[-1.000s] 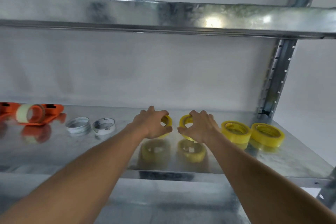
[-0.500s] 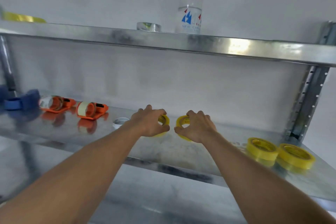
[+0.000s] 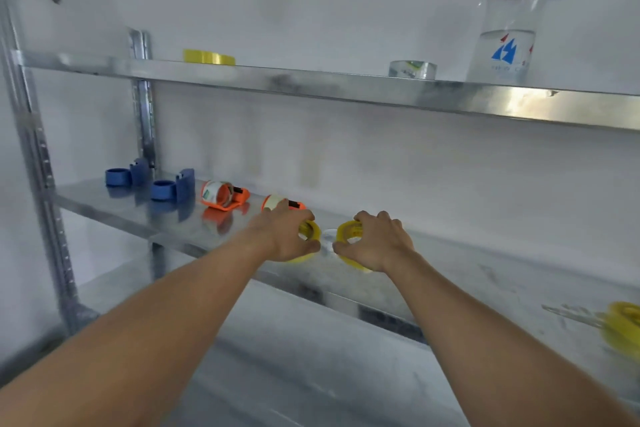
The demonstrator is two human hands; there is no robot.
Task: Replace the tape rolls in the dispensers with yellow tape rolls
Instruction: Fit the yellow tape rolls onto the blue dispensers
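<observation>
Carrying two yellow rolls to the dispensers

Your left hand (image 3: 284, 236) pinches one yellow roll (image 3: 309, 230) and your right hand (image 3: 375, 242) pinches the other roll (image 3: 348, 234), both above the lower shelf (image 3: 485, 274). Keep thumbs on the rims. One orange dispenser (image 3: 294, 204) sits just behind the left grip, another (image 3: 225, 195) further left; bare shelf lies right of the right grip.

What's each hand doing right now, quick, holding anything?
Left hand: closed, gripping a yellow tape roll.
Right hand: closed, gripping another yellow tape roll.
</observation>
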